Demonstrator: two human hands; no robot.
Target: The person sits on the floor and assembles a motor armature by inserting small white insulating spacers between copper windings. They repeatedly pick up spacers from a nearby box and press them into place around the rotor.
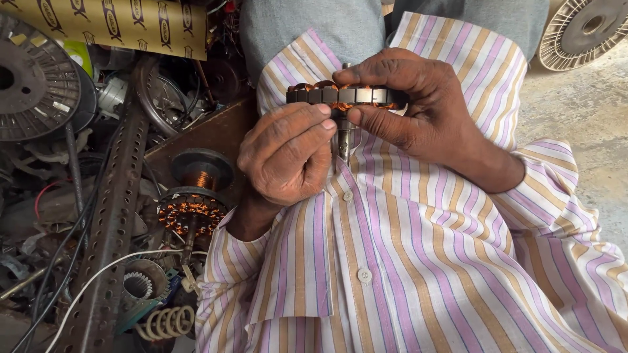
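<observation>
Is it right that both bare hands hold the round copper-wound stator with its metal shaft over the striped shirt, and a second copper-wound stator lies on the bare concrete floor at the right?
Not quite. Both hands, left and right, do hold the round copper-wound stator over the striped shirt. But the head view shows the second copper-wound stator at the left, among the metal scrap.

both hands raised before the chest, left hand (284,157) curled, right hand (405,98) pinching, fingertips meeting.

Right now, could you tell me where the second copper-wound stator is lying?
In the head view, the second copper-wound stator lies at lower left, below the copper wire spool, beside the left hand.
</observation>
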